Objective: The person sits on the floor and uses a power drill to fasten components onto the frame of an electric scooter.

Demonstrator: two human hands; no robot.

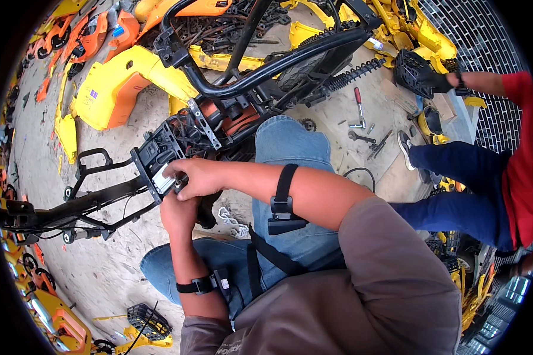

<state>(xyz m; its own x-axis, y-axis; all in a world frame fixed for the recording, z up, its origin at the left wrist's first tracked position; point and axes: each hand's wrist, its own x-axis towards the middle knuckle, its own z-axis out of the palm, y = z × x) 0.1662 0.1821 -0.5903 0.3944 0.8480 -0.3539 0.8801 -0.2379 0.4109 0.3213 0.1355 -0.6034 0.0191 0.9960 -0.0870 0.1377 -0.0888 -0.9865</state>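
Observation:
A black scooter-like frame point(243, 83) lies across the floor in front of my knees, its long dark tube reaching to the left. My right hand point(200, 177) bends over the middle of it, fingers closed round a small dark metal piece point(180, 180) whose kind I cannot make out. Just below, touching it, my left hand point(178, 208) is closed too; its fingertips are mostly hidden behind the right hand. Beside both hands a silver-white box-shaped part point(162, 178) sits within the frame, next to wires and a perforated metal strip point(204, 124).
A ratchet wrench with a red handle point(359, 102) and other hand tools lie right of the frame. Yellow body panels point(109, 89) lie beyond. At right, a person in red point(524, 160) holds a black basket point(413, 74). A white chain point(234, 222) lies beside my leg.

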